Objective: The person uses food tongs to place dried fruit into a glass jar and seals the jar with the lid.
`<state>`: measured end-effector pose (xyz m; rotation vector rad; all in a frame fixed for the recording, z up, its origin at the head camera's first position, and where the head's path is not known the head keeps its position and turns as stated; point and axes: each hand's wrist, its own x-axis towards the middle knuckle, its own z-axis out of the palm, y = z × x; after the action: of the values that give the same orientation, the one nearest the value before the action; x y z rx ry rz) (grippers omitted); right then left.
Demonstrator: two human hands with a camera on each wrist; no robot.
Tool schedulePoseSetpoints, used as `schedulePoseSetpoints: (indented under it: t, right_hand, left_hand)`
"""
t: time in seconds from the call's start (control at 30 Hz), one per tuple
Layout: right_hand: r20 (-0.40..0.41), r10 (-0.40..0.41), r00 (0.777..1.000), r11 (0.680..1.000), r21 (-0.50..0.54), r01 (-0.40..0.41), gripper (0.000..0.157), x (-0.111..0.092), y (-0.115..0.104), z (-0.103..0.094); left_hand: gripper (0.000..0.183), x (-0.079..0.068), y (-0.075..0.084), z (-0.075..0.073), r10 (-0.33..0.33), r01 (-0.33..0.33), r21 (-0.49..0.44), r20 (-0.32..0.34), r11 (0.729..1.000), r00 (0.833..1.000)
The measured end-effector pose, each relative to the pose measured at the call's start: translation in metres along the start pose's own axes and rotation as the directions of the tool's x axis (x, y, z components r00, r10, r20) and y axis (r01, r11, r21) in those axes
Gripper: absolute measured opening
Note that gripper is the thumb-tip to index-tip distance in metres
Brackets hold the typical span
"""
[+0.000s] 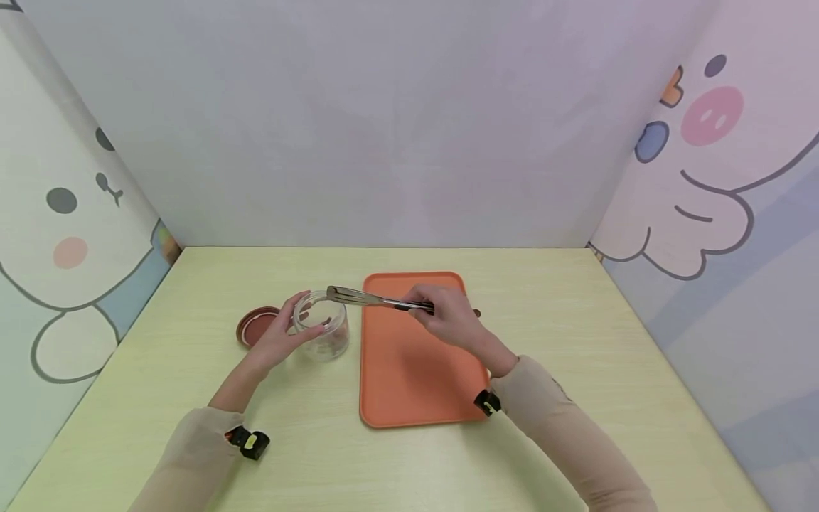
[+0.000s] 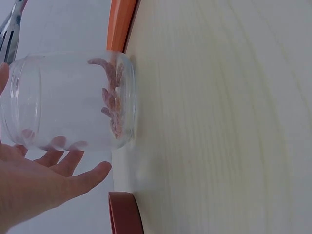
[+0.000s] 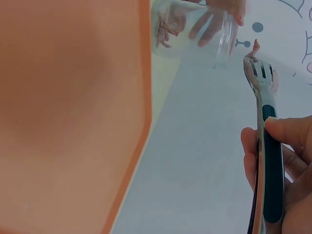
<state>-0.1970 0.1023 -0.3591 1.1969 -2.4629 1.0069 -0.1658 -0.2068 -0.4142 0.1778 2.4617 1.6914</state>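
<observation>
My left hand (image 1: 275, 345) grips a clear glass jar (image 1: 334, 345) near its mouth, thumb on the near side and fingers round the far side. The jar stands upright on the table. Several small reddish-brown, wrinkled strips (image 2: 114, 97) lie at its bottom, as the left wrist view shows. Metal tongs with dark handle grips (image 3: 273, 161) are held in my right hand (image 1: 451, 316). Their slotted tips (image 3: 261, 70) hang above the jar's mouth in the head view. A small reddish piece (image 3: 256, 46) sticks out from between the tips.
An orange tray (image 1: 422, 387) lies right of the jar, under my right hand. The jar's brown-red lid (image 1: 257, 328) rests on the table to the left, partly behind my left hand. A small dark brown thing (image 1: 476, 313) shows beyond my right hand. Printed walls enclose the table (image 1: 544, 284).
</observation>
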Motion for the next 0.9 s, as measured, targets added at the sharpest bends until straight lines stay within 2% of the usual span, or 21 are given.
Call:
schedulePoseSetpoints:
  t: [0.23, 0.43, 0.63, 0.9]
  right_hand:
    - [0.005, 0.029, 1.0, 0.999, -0.033, -0.029, 0.015, 0.005, -0.006, 0.005]
    - [-0.003, 0.051, 0.999, 0.998, 0.021, -0.051, 0.015, 0.0, -0.004, 0.002]
    - [-0.038, 0.086, 0.996, 0.996, 0.013, -0.086, 0.016, -0.008, 0.002, -0.004]
    - [-0.091, 0.151, 0.984, 0.989, 0.007, -0.151, 0.026, -0.025, 0.013, -0.011]
  left_hand:
    - [0.078, 0.0, -0.002, 0.001, 0.012, -0.012, -0.005, -0.001, 1.0, 1.0]
    - [0.076, 0.0, 0.0, 0.0, 0.022, -0.022, -0.016, 0.001, 1.0, 1.0]
    - [0.075, 0.0, 0.001, 0.001, 0.028, -0.028, -0.021, -0.009, 0.999, 1.0]
    - [0.075, -0.001, 0.001, 0.001, 0.024, -0.024, -0.009, -0.004, 1.0, 1.0]
